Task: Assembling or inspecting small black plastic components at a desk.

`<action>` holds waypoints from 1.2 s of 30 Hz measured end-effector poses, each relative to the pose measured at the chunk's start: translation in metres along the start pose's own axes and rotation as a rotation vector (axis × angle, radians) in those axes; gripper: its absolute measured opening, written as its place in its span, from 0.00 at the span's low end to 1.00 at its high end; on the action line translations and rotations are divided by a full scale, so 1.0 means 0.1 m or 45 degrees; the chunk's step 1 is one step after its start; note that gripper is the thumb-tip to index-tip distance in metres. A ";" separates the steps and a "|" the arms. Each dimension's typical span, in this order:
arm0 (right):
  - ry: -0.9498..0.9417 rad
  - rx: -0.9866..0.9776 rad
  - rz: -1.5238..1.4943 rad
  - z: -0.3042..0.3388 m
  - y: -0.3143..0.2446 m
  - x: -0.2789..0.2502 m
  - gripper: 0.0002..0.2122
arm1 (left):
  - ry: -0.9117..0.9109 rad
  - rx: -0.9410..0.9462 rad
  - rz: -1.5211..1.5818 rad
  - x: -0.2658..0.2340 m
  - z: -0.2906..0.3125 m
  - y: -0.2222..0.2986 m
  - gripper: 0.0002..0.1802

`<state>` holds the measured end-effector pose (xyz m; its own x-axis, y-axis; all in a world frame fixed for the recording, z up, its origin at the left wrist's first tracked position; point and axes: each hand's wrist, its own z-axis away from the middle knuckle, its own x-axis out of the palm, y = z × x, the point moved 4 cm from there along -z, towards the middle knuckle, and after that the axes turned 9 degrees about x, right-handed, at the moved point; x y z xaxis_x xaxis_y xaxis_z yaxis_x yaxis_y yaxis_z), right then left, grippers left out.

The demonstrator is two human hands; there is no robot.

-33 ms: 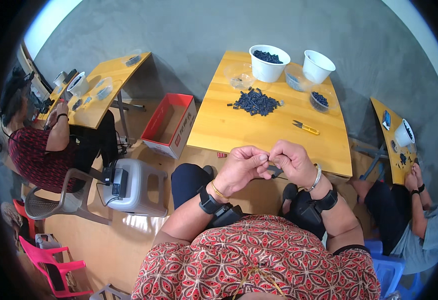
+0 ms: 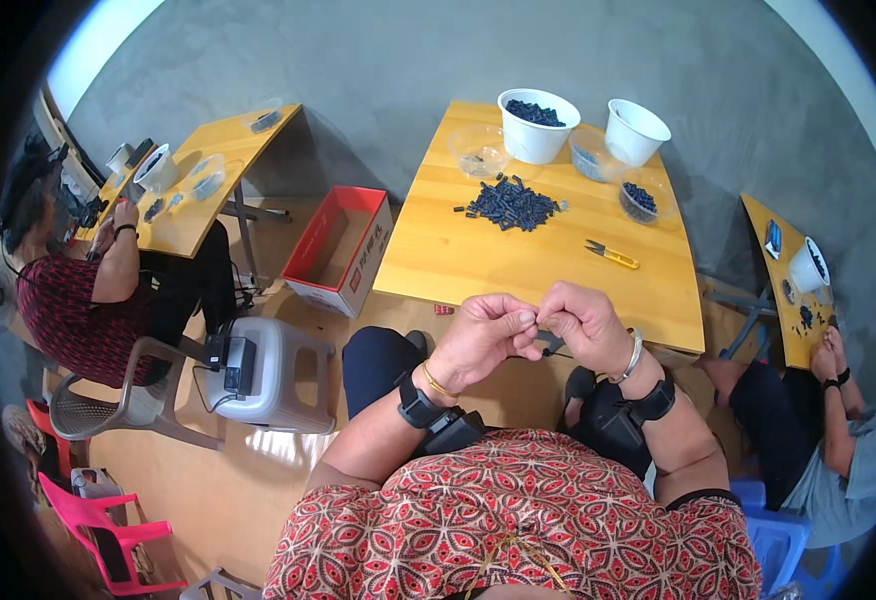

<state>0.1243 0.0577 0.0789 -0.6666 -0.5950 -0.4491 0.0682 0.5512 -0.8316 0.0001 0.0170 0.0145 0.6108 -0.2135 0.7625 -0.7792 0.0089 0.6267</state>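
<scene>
Head view: a small dark part is pinched between the fingertips of the left hand and right hand, both curled closed, just before the table edge. More dark parts are heaped mid-table, with yellow snips lying apart.

Parts pile on table, scissors right.

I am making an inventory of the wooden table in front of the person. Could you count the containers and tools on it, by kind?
White buckets: 2
Clear plastic bowls: 3
Yellow-handled cutters: 1
Piles of small dark parts: 1
Total: 7
</scene>
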 end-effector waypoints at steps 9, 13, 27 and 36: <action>0.220 -0.097 0.027 -0.01 0.26 0.04 0.06 | 0.174 0.026 -0.031 -0.03 -0.04 -0.02 0.05; 0.309 0.359 -0.331 0.06 0.37 -0.05 0.06 | 0.162 0.087 -0.085 -0.05 -0.07 0.02 0.06; 0.253 0.099 0.228 0.05 0.12 -0.09 0.06 | 0.159 0.126 -0.068 -0.07 -0.10 0.01 0.06; 0.283 0.175 0.147 0.00 0.27 -0.07 0.04 | 0.223 0.074 -0.022 -0.11 -0.18 -0.04 0.09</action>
<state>0.1309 0.0770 0.0595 -0.7942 -0.3817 -0.4729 0.2427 0.5142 -0.8226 -0.0012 0.0366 0.0070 0.6354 -0.0399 0.7711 -0.7720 -0.0510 0.6335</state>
